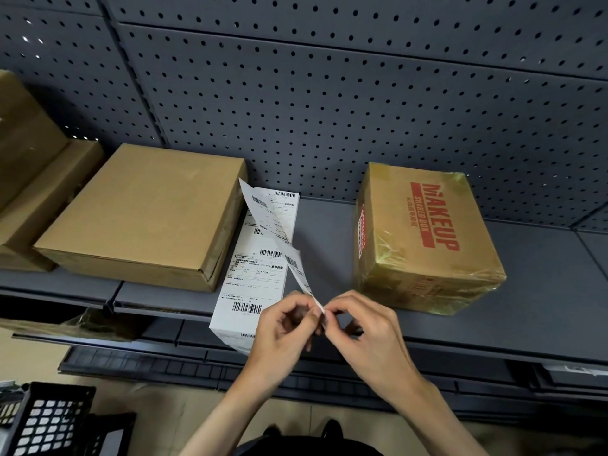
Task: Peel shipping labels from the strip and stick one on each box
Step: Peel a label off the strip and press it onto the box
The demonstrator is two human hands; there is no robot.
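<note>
- Grey pegboard wall (pixel 329 93) behind; dark shelf (pixel 329 232) below it carrying everything.
- Plain flat box (pixel 141 212) at left on the shelf, top bare, no label on it yet; more plain cartons (pixel 36 179) stacked further left.
- Taped box (pixel 424 235) at right, well apart from the flat one, wrapped in glossy tape; red print on top reading "MAKEUP" with "SHARED BOX" beneath; a red-and-white sticker on its left side, too small to read. No shipping label visible on it.
- Label strip (pixel 260 271) lying between the two boxes, near end folding over the shelf edge; barcodes and small Chinese print, "业务类型" legible, the rest too fine.
- Lifted label (pixel 276 235) rising slantwise over the strip, near corner down between the hands.
- Left hand (pixel 286 327) with fingers curled, thumb and forefinger pinching that corner.
- Right hand (pixel 362 327) likewise curled, fingertips (pixel 329 315) nipping the same corner from the other side.
- Judged to be the separating step: best done by rolling the corner between the pads until label and backing part, then pulling low and slow to avoid tearing or curling, keeping the sticky face off the fingers.
- Black plastic crate (pixel 42 419) at bottom left, below the shelf.
</note>
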